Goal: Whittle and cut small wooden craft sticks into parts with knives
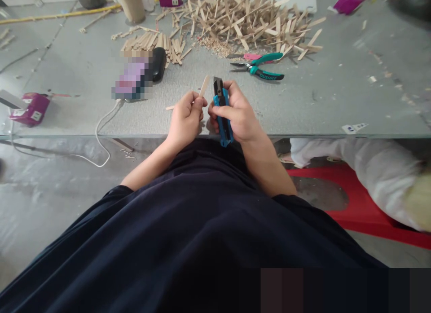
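Observation:
My left hand [186,120] is closed around a thin wooden craft stick [204,85], which points up and away from me. My right hand [235,113] grips a blue and black utility knife [222,111], its black tip close beside the stick. Both hands hover over the near edge of the grey table [303,111]. A second short stick [170,108] lies on the table just left of my left hand.
A big heap of wooden sticks [249,19] and a neater bundle [151,41] lie at the back. Teal-handled pliers [261,68] lie ahead of my right hand. A blurred device with a white cable [101,138], a magenta box [30,108], and a red stool [363,214] sit nearby.

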A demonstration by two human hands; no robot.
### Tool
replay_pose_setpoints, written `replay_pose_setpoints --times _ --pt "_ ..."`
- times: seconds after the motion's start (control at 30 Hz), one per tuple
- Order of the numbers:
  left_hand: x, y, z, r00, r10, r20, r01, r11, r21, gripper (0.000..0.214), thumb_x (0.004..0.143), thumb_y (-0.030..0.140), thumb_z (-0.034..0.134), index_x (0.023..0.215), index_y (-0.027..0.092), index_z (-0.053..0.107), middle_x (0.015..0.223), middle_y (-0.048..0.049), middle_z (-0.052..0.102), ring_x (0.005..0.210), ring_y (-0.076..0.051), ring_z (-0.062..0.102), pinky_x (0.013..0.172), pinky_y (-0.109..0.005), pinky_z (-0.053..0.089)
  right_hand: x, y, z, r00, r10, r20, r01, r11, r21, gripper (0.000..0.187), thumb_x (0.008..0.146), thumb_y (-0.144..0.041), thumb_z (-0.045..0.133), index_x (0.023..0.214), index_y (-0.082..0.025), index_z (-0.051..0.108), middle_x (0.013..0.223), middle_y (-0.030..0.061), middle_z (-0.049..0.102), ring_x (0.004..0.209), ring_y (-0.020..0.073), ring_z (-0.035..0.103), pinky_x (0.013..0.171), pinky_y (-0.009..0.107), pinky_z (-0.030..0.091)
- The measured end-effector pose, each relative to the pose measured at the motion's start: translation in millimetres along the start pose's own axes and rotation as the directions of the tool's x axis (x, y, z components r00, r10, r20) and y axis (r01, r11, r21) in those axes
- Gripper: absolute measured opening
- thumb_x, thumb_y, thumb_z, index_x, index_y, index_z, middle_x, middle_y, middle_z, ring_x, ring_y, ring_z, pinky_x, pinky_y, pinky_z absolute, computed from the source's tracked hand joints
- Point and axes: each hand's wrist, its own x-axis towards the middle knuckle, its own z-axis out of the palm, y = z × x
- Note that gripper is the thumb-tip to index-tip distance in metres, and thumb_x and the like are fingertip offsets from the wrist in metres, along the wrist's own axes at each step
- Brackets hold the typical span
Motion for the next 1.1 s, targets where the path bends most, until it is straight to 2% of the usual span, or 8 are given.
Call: replay_pose_setpoints --times 0.07,0.13,0.3,0.43,0.6,0.8,1.0,1.1 --pt "0.4 -2.8 0.2 0.999 0.030 -0.011 -0.030 0.999 0.012 0.035 0.107 0.051 0.059 0.085 0.024 0.058 0.056 0.0075 0.044 0.044 -0.006 0.035 0.044 -0.023 0.027 -1.2 -0.8 1.7 1.000 0.014 0.027 -0.013 1.000 -0.027 0.049 0.093 -0.070 0.071 0.114 -0.030 0.051 0.069 -0.0073 0.055 0.054 0.0137 0.058 0.053 0.032 0.058" --pt "0.2 -3.7 0.0 0.999 0.036 -0.015 -0.035 0.998 0.043 0.036 0.106 0.052 0.060 0.084 0.024 0.059 0.058 0.0066 0.045 0.046 -0.006 0.037 0.045 -0.024 0.030 -4.0 -5.8 4.8 0.999 0.009 0.046 -0.006 0.998 -0.070 0.050 0.094 -0.075 0.068 0.103 -0.028 0.053 0.064 -0.0063 0.054 0.052 0.0146 0.057 0.050 0.032 0.056" --pt "-2.8 0.2 0.1 0.993 0.107 -0.046 -0.098 0.981 0.168 0.034 0.107 0.046 0.060 0.082 0.024 0.059 0.062 0.0043 0.051 0.056 -0.008 0.048 0.056 -0.026 0.039 -9.0 -17.6 10.6 0.997 0.004 0.077 0.007 0.990 -0.139 0.039 0.097 -0.061 0.069 0.084 -0.026 0.056 0.055 -0.0049 0.059 0.043 0.0152 0.058 0.037 0.028 0.046" --pt "-6.7 2.8 3.0 0.983 0.168 -0.074 -0.143 0.954 0.263 0.034 0.107 0.044 0.061 0.080 0.023 0.059 0.069 0.0029 0.059 0.065 -0.010 0.056 0.067 -0.028 0.044 -6.4 -14.1 9.4 0.997 -0.017 0.078 0.028 0.989 -0.142 0.043 0.099 -0.064 0.063 0.082 -0.026 0.056 0.050 -0.0047 0.057 0.038 0.0158 0.055 0.033 0.028 0.043" --pt "-10.1 0.6 5.5 0.975 0.191 -0.116 -0.145 0.936 0.321 0.028 0.107 0.041 0.061 0.086 0.024 0.061 0.074 0.0033 0.063 0.064 -0.009 0.057 0.070 -0.028 0.045 -4.7 -11.0 9.5 0.999 0.011 0.053 -0.003 0.991 -0.133 0.043 0.100 -0.064 0.064 0.082 -0.026 0.055 0.051 -0.0041 0.056 0.040 0.0158 0.054 0.035 0.029 0.045" --pt "-12.9 1.2 6.2 0.970 0.210 -0.121 -0.146 0.905 0.399 0.023 0.108 0.030 0.056 0.088 0.024 0.065 0.077 0.0008 0.071 0.066 -0.011 0.061 0.069 -0.029 0.044 -6.0 -12.6 12.5 0.999 -0.027 0.043 0.032 0.993 -0.118 0.046 0.097 -0.066 0.068 0.078 -0.026 0.055 0.049 -0.0042 0.055 0.039 0.0148 0.052 0.032 0.028 0.042" --pt "-15.2 0.1 7.5 0.966 0.210 -0.153 -0.134 0.907 0.400 0.024 0.108 0.030 0.053 0.092 0.024 0.070 0.076 0.0015 0.071 0.065 -0.010 0.062 0.069 -0.028 0.044 -6.2 -14.7 14.3 0.998 -0.040 0.054 0.047 0.990 -0.136 0.038 0.103 -0.053 0.064 0.077 -0.025 0.055 0.050 -0.0048 0.055 0.039 0.0131 0.052 0.034 0.026 0.046" --pt "-15.7 -1.8 7.2 0.968 0.204 -0.146 -0.137 0.917 0.373 0.023 0.108 0.030 0.053 0.094 0.024 0.070 0.069 0.0038 0.066 0.060 -0.009 0.061 0.067 -0.027 0.044 -6.2 -15.7 15.4 0.997 -0.050 0.051 0.056 0.990 -0.128 0.038 0.103 -0.051 0.064 0.077 -0.025 0.054 0.052 -0.0050 0.056 0.040 0.0122 0.052 0.034 0.025 0.046"
